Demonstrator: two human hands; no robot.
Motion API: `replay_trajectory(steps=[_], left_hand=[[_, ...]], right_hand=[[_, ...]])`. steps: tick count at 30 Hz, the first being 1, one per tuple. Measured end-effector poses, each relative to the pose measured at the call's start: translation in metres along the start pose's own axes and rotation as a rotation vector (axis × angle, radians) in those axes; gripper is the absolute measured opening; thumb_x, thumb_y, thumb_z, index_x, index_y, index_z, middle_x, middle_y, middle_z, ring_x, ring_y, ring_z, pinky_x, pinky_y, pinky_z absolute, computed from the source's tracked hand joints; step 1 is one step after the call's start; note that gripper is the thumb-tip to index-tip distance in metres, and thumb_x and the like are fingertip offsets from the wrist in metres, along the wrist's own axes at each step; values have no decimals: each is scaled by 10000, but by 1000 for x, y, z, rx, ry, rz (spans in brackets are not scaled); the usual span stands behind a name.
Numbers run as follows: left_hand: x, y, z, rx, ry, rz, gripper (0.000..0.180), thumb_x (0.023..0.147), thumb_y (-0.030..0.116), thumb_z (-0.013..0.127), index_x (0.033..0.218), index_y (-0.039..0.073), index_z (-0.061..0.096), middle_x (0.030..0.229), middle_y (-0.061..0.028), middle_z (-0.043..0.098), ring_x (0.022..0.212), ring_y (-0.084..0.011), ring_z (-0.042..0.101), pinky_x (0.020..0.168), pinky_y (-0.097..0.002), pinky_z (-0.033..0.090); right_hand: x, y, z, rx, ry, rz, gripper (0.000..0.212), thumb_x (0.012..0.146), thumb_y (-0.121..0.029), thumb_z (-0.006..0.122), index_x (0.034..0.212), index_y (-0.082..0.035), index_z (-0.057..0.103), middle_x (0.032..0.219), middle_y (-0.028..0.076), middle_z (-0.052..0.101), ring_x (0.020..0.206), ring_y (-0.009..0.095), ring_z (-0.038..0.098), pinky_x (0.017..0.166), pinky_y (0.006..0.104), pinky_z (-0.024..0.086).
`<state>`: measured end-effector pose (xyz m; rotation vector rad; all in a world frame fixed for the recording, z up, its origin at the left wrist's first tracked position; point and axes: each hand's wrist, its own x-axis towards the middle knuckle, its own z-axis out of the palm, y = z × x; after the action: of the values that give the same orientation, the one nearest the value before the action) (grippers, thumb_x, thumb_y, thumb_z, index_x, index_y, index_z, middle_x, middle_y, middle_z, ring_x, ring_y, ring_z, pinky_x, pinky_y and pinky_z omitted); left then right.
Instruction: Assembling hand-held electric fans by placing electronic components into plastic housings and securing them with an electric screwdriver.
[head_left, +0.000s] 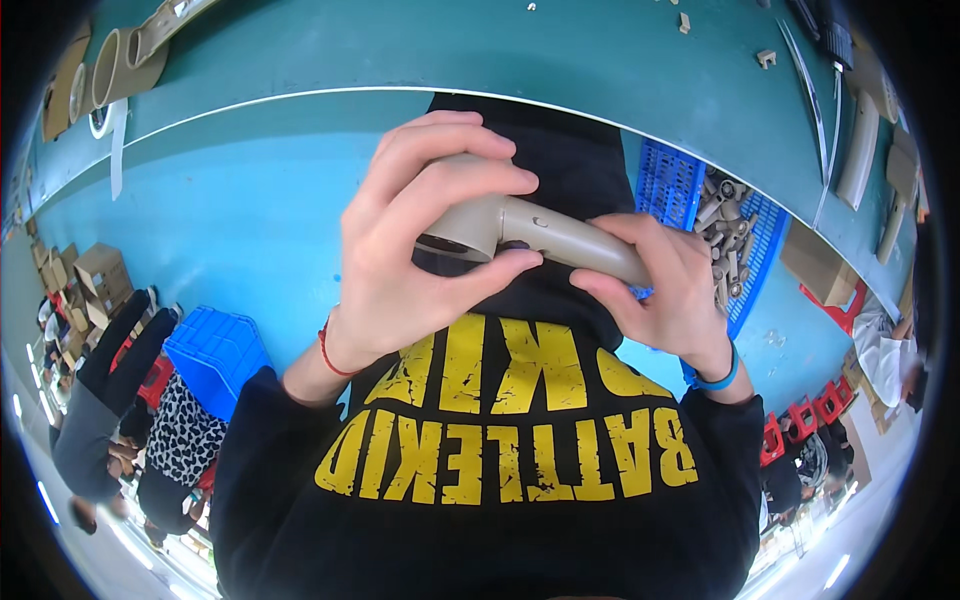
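Note:
A greyish-beige hair dryer housing (555, 234) is held in front of my chest, just below the table's edge. My left hand (415, 225) wraps round its wide barrel end, with the fingers over the top and the thumb beneath the joint. The handle end is gripped by my right hand (665, 280), thumb below and fingers above. A small dark gap or part shows at the joint beside my left thumb. Most of the barrel is hidden behind my left fingers.
A green worktable (400, 45) runs across the top, bearing beige curved shells (858, 150) at right and a tubular housing (128, 65) at left. A blue crate (672, 180) of small parts (728, 225) stands at right. Behind me are people (90, 430) and a blue bin (215, 350).

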<state>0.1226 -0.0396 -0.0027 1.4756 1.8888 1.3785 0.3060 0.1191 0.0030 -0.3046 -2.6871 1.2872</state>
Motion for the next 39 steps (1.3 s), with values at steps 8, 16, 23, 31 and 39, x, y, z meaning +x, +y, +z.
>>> replay_trajectory(steps=[8,16,23,31,39], left_hand=[[-3,0,-10,-145,-16,-206,606,593,27,850,1134,23,578,1233,-151,537,1162,-257,537,940,-347,455],[-11,4,-4,-130,40,-181,727,580,81,876,1211,9,524,1280,-163,485,1202,-270,494,998,-367,406],[-18,11,3,-61,78,-223,729,570,157,902,1194,27,548,1260,-157,484,1164,-275,510,962,-359,428],[-28,19,8,8,105,-251,718,581,195,897,1197,36,564,1253,-144,486,1139,-266,514,940,-346,439],[-33,13,0,-8,71,-297,852,589,201,904,1302,17,476,1258,-135,481,1152,-245,509,972,-339,421]], right_hand=[[10,-11,11,205,-51,190,313,816,-220,760,993,-17,601,662,110,629,513,213,631,463,281,466],[12,-25,11,660,-237,553,220,900,-207,672,975,-8,614,606,39,579,527,69,555,466,230,391],[6,-24,17,591,-240,568,229,930,-219,620,974,5,612,654,-22,545,536,34,503,481,199,373],[3,-25,20,560,-249,589,255,936,-251,616,920,4,614,619,-18,528,519,35,488,469,203,358],[12,-26,19,572,-320,630,265,935,-258,618,897,5,624,596,-14,537,523,42,512,472,201,361]])
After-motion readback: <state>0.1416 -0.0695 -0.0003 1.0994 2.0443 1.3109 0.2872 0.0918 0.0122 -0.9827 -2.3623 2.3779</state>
